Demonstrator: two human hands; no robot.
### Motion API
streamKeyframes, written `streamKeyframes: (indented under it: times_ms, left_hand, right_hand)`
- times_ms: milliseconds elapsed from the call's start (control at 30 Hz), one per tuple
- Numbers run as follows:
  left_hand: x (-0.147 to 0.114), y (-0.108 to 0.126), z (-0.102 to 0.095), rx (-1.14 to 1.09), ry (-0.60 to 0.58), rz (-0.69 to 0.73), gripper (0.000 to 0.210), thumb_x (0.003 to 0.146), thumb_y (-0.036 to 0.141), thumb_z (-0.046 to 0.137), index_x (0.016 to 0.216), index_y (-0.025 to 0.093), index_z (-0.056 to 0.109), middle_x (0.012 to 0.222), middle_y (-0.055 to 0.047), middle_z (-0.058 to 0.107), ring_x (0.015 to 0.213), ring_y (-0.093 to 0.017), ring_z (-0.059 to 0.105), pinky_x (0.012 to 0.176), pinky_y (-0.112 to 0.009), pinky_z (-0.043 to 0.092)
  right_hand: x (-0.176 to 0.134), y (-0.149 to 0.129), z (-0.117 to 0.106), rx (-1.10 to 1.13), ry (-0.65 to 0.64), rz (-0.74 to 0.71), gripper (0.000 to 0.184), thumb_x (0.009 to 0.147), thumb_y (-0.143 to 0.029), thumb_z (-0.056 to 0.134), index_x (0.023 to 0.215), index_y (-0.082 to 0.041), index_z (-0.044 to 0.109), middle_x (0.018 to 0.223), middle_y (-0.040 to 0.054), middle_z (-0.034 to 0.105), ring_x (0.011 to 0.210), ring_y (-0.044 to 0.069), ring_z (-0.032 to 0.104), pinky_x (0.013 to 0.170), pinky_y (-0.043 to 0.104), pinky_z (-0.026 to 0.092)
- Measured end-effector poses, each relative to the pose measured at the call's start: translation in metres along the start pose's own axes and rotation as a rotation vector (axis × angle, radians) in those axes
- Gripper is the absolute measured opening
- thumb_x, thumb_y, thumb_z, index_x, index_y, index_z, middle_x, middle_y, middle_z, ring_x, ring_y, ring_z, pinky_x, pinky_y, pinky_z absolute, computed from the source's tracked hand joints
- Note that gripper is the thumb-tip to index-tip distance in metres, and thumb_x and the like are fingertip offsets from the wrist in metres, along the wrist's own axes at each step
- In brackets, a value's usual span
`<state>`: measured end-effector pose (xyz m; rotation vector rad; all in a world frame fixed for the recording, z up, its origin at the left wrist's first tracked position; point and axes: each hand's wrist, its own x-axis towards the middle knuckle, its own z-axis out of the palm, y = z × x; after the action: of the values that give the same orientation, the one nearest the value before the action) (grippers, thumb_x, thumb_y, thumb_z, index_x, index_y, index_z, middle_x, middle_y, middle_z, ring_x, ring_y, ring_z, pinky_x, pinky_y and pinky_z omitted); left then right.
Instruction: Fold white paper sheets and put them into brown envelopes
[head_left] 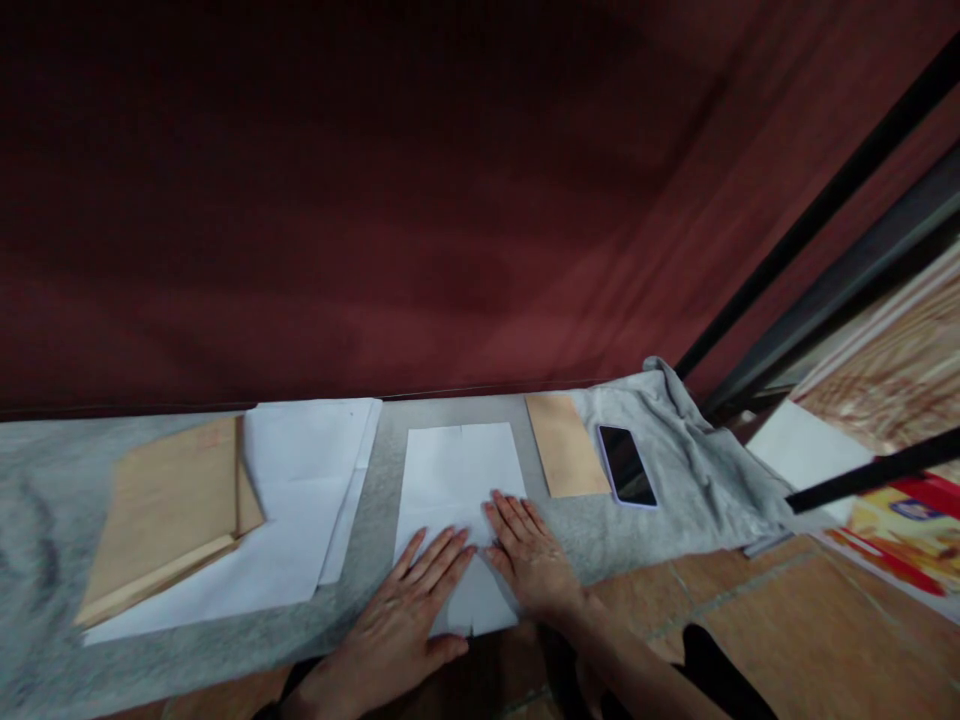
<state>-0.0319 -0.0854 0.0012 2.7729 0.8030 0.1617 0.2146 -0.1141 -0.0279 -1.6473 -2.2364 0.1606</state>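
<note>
A white sheet of paper [457,465] lies on a grey cloth, its near edge at the cloth's front border. Faint crease lines cross it. My left hand [409,610] rests on its near left part, fingers stretched out and the thumb apart. Across from it, my right hand [529,550] lies flat on the right side of the sheet, fingers extended. The fingertips of both hands come close together near the sheet's middle. Neither hand grips anything.
Brown envelopes [172,490] lie on a stack of white paper [300,500] at the left. Right of the sheet are a brown envelope [566,445] and a phone [627,466]. The grey cloth [600,540] bunches up at the right. Dark bars [825,210] and a colourful package [907,535] stand beyond.
</note>
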Motion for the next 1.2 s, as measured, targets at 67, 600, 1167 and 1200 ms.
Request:
streamKeyframes:
  times_ms: [67,600,1167,1200]
  left_hand:
    - [-0.006,-0.005,-0.008,-0.032,-0.023,-0.009,0.096,0.082,0.03,0.072,0.16,0.033,0.016,0.167,-0.002,0.017,0.153,-0.03,0.019,0.124,-0.058,0.022]
    - [-0.014,-0.071,-0.009,-0.323,0.133,-0.119,0.071,0.078,0.003,0.052,0.138,0.041,0.057,0.147,0.004,0.055,0.137,-0.021,0.052,0.116,-0.043,0.042]
    - [0.019,-0.066,-0.019,-0.6,0.451,-0.544,0.035,0.082,0.05,0.06,0.098,0.023,0.075,0.101,-0.005,0.079,0.094,-0.025,0.074,0.088,-0.036,0.058]
    - [0.02,-0.066,-0.019,-0.605,0.46,-0.572,0.035,0.082,0.05,0.059,0.096,0.022,0.074,0.099,-0.005,0.079,0.093,-0.025,0.074,0.086,-0.035,0.058]
  right_hand:
    - [0.0,0.012,-0.008,0.044,-0.038,0.0,0.056,0.102,-0.031,0.049,0.155,-0.018,0.035,0.161,0.0108,0.035,0.148,0.025,0.034,0.123,0.049,0.031]
    - [-0.006,0.067,-0.048,0.503,-0.34,-0.031,0.074,0.078,0.0,0.051,0.145,-0.031,0.052,0.159,0.0015,0.039,0.149,0.018,0.03,0.124,0.046,0.022]
    - [0.016,0.049,-0.047,0.596,0.056,0.264,0.035,0.099,-0.042,0.048,0.106,-0.023,0.076,0.102,0.0073,0.077,0.097,0.024,0.071,0.089,0.038,0.055]
    - [0.018,0.049,-0.045,0.582,0.095,0.296,0.037,0.099,-0.043,0.047,0.1,-0.021,0.076,0.097,0.0076,0.077,0.092,0.024,0.071,0.086,0.036,0.055]
